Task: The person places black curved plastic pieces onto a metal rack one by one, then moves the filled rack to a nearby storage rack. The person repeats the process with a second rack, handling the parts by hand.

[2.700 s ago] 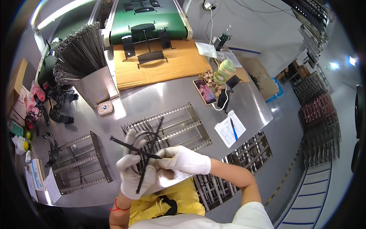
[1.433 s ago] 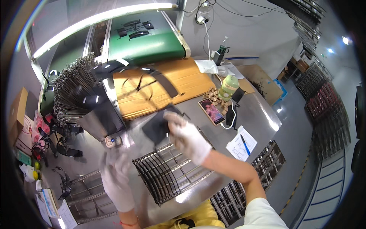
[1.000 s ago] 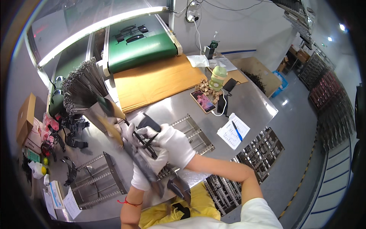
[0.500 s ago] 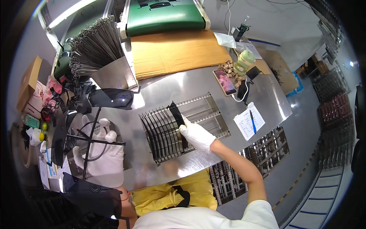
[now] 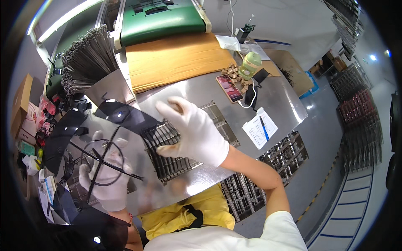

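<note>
My left hand (image 5: 109,180), in a white glove, holds up a black cross-shaped wire frame (image 5: 100,159) with a ring at its middle. Its palm and partly bent fingers show behind the wires; the exact grip is hidden. Dark glossy curved lenses hang around the frame, among them an upper lens (image 5: 125,116) and a left lens (image 5: 63,140). My gloved right hand (image 5: 194,134) hovers beside the upper lens, thumb and fingers apart with nothing between them. Below it lies a metal slotted rack (image 5: 220,119), where several black curved pieces (image 5: 161,161) stand on edge in a row.
Thin metal wire hooks (image 5: 86,62) fill a holder at the back left, beside a flat cardboard sheet (image 5: 176,60) and a green conveyor (image 5: 163,25). A phone (image 5: 229,88), a green bottle (image 5: 250,65) and a notepad (image 5: 259,127) with a pen lie to the right.
My right hand has let go of a black curved piece at the slotted rack, opened, and moved left toward the wire frame. The frame has turned slightly in my left hand. The view has shifted.
</note>
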The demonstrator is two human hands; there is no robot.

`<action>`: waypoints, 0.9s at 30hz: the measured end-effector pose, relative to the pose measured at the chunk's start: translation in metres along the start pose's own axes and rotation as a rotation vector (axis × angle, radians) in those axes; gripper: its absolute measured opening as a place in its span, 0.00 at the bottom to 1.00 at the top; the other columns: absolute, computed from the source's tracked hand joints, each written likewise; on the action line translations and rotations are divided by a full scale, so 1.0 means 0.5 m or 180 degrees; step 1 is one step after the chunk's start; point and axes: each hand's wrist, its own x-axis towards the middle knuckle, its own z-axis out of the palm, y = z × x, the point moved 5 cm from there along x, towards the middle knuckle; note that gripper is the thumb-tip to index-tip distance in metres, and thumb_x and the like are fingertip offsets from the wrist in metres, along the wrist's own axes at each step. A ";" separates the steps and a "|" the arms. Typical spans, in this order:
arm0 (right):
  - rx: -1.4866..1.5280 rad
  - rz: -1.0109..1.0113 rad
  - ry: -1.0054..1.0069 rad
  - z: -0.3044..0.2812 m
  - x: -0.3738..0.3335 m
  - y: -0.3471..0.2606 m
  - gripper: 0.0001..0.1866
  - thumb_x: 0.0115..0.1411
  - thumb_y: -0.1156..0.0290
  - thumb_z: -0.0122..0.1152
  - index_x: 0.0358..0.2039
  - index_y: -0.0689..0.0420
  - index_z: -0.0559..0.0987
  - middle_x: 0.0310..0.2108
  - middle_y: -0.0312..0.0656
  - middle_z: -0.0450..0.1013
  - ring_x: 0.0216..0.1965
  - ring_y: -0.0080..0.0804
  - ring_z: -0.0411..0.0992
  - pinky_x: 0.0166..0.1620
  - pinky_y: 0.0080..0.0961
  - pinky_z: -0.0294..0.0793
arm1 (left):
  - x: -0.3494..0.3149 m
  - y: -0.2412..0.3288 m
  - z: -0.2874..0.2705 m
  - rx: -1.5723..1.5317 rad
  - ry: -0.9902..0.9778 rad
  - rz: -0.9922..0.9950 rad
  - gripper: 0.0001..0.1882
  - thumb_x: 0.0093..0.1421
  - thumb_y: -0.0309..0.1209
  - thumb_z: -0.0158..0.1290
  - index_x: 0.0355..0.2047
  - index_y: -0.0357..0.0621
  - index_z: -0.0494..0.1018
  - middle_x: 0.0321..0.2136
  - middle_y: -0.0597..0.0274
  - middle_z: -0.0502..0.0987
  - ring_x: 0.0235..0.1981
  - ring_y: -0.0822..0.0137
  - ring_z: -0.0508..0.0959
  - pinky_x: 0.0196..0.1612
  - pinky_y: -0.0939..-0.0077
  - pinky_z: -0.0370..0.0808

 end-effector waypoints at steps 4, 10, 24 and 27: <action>-0.0378 0.0693 -0.0387 0.018 0.012 0.013 0.41 0.44 0.56 0.73 0.59 0.56 0.69 0.36 0.48 0.71 0.32 0.47 0.75 0.37 0.37 0.77 | 0.035 -0.103 0.050 -0.0486 0.0171 -0.0457 0.34 0.62 0.53 0.45 0.63 0.49 0.59 0.56 0.39 0.64 0.45 0.44 0.76 0.34 0.60 0.81; -0.1680 -0.0728 -0.0562 0.108 -0.067 -0.049 0.24 0.57 0.67 0.57 0.56 0.48 0.74 0.28 0.36 0.65 0.23 0.27 0.69 0.24 0.25 0.70 | -0.003 -0.112 0.027 -0.0090 0.1580 -0.0863 0.31 0.63 0.56 0.45 0.55 0.45 0.63 0.42 0.50 0.69 0.28 0.59 0.76 0.23 0.72 0.76; 0.0867 0.1927 -0.1674 0.165 -0.208 0.177 0.35 0.69 0.55 0.39 0.72 0.53 0.45 0.24 0.50 0.74 0.22 0.42 0.72 0.32 0.38 0.73 | -0.043 -0.004 0.031 -0.0992 0.0019 -0.0326 0.39 0.67 0.51 0.42 0.68 0.38 0.47 0.44 0.45 0.65 0.15 0.69 0.69 0.17 0.78 0.65; 0.0540 0.1731 -0.1830 0.164 -0.205 0.161 0.28 0.66 0.63 0.40 0.63 0.60 0.50 0.29 0.61 0.69 0.23 0.53 0.73 0.32 0.44 0.74 | -0.051 0.017 0.031 -0.1037 -0.0112 -0.0451 0.39 0.67 0.52 0.41 0.69 0.41 0.46 0.46 0.44 0.66 0.17 0.67 0.70 0.20 0.77 0.65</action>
